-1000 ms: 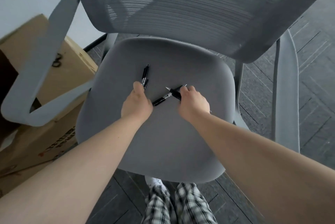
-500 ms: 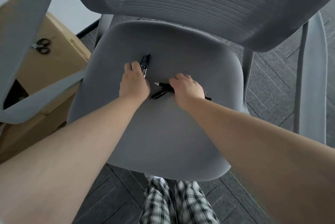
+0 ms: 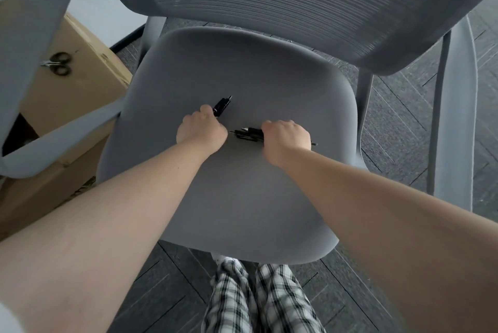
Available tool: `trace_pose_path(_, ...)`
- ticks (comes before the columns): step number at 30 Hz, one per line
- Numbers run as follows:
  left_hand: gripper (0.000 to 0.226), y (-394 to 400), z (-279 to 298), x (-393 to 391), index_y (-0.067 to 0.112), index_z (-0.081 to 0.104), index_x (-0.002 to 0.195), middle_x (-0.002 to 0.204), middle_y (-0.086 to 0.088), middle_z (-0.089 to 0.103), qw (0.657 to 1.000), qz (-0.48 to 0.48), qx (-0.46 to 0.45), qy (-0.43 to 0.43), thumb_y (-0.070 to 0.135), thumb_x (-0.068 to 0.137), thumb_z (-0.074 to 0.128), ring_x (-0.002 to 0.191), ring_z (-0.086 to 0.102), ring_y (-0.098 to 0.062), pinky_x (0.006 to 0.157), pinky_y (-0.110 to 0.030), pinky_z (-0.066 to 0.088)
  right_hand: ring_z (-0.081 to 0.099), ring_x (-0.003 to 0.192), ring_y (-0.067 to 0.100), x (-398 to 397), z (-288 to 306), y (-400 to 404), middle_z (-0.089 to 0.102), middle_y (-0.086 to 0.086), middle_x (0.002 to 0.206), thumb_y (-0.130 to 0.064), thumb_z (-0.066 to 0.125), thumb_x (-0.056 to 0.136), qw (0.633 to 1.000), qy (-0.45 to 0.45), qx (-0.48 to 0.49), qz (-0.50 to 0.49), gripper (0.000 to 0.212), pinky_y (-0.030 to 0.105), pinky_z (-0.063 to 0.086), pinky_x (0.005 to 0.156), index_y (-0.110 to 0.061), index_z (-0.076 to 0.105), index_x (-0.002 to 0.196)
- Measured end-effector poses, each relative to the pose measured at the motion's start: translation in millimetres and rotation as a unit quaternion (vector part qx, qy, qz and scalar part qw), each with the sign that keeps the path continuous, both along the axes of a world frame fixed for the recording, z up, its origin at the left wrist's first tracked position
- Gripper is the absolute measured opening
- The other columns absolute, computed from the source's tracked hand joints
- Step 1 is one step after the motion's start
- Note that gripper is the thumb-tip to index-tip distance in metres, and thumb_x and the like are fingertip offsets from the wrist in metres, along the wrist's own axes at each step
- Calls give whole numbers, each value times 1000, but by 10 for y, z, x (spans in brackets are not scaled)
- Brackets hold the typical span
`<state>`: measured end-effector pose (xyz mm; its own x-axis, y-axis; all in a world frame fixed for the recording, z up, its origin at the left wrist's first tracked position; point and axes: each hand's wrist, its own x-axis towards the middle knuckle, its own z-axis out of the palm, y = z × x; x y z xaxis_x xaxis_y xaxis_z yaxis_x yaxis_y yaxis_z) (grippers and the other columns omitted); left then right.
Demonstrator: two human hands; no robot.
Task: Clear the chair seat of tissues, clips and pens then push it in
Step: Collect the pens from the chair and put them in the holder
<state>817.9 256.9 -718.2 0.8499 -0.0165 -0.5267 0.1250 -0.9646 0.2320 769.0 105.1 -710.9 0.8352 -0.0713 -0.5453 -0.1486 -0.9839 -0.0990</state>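
A grey office chair with a padded seat point(image 3: 242, 198) and a mesh back point(image 3: 283, 1) fills the view. My left hand point(image 3: 200, 132) rests near the seat's middle, fingers closed around a black pen point(image 3: 222, 106) whose end sticks out past my thumb. Just to its right, my right hand point(image 3: 287, 136) is closed on a small bunch of black pens point(image 3: 246, 133) that lie across the seat; their tips show on both sides of the fist. No tissues or clips are visible on the seat.
A cardboard box point(image 3: 80, 63) stands left of the chair with black-handled scissors point(image 3: 58, 63) lying on top. Grey armrests rise at left point(image 3: 35, 44) and right point(image 3: 455, 122). Dark herringbone floor surrounds the chair; my checked trouser legs point(image 3: 256, 300) are at its front edge.
My right hand has gathered the crossed pens into one bunch and closed on them. My left hand has closed around the single pen. The view has moved closer to the seat.
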Motion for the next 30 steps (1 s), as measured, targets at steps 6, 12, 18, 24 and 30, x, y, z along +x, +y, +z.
trace_pose_path(6,5,213,233,-83,13,36,90,69,-2,42,999,16,-34,11,9,87,37,64,44,-26,52,-29,29,50,99,28,-60,162,-89,63,6,96,-13,50,91,1000,-5,-11,-6,19,32,34,68,-17,55,109)
trace_pose_path(12,11,307,485,-293,12,34,93,70,-3,40,996,51,-71,10,4,87,38,63,44,-26,50,-30,27,56,87,30,-32,467,21,52,0,78,-14,49,93,999,-26,24,3,7,33,37,73,-17,53,96)
trace_pose_path(18,19,477,789,-514,11,46,95,79,-6,53,983,149,-66,-80,30,97,43,75,54,-32,64,-34,39,50,71,28,-46,799,164,43,-2,66,-11,48,91,998,-28,51,5,12,28,32,52,-20,44,85)
trace_pose_path(24,29,745,1129,-796,13,42,82,61,-3,44,967,194,-112,-121,36,98,40,62,51,-33,52,-35,33,51,75,29,-139,1181,374,50,1,78,-16,47,92,995,-35,80,52,10,30,36,60,-20,44,84)
trace_pose_path(30,21,1004,1570,-1173,14,47,99,77,-6,54,957,215,-153,-118,31,101,37,64,49,-24,55,-35,33,53,75,29,-249,1524,768,56,2,84,-13,44,90,992,-39,90,85,11,30,38,60,-21,52,91)
